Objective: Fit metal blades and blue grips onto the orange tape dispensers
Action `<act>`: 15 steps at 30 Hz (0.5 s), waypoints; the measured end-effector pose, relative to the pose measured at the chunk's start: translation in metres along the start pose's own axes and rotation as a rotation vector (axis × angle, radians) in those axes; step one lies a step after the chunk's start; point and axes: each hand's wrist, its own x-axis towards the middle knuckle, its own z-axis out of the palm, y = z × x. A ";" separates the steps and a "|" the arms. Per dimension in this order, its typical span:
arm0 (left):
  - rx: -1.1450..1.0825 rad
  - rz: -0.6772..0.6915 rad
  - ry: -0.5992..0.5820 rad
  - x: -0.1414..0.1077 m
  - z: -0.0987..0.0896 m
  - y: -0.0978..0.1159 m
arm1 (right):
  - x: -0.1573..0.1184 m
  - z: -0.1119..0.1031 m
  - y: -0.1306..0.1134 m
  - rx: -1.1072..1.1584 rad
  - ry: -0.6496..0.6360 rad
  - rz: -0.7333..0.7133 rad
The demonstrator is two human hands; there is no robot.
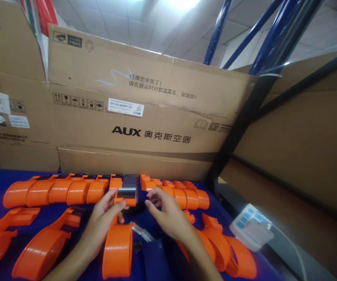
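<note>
My left hand [108, 208] grips an orange tape dispenser [118, 249] by its front frame, thumb on the near side and fingers behind. A dark strip with a toothed edge [126, 192] lies across that frame, and the round orange hub hangs below, toward me. My right hand [164, 210] is held just to the right of it, fingers bent and apart, with nothing visible between them. Beneath my hands are a silvery metal piece [143, 233] and a dark blue block [156, 257]. A dark flat object [131, 181] stands just behind the held frame.
Orange dispenser parts line the back of the blue surface, in a left row [59, 191] and a right row [183, 195]. More lie front left [41, 249] and front right [224, 249]. Cardboard [156, 113] walls the back. A white power strip [252, 226] sits right, beside a dark rack post [235, 132].
</note>
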 end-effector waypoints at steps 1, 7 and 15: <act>-0.001 0.004 0.000 0.000 0.000 0.000 | 0.000 0.002 -0.001 0.108 0.004 0.013; 0.022 0.043 -0.026 -0.004 0.004 0.001 | 0.002 0.015 -0.006 0.509 0.079 0.075; 0.041 0.059 -0.033 -0.002 0.003 0.000 | 0.002 0.022 -0.008 0.714 0.079 0.111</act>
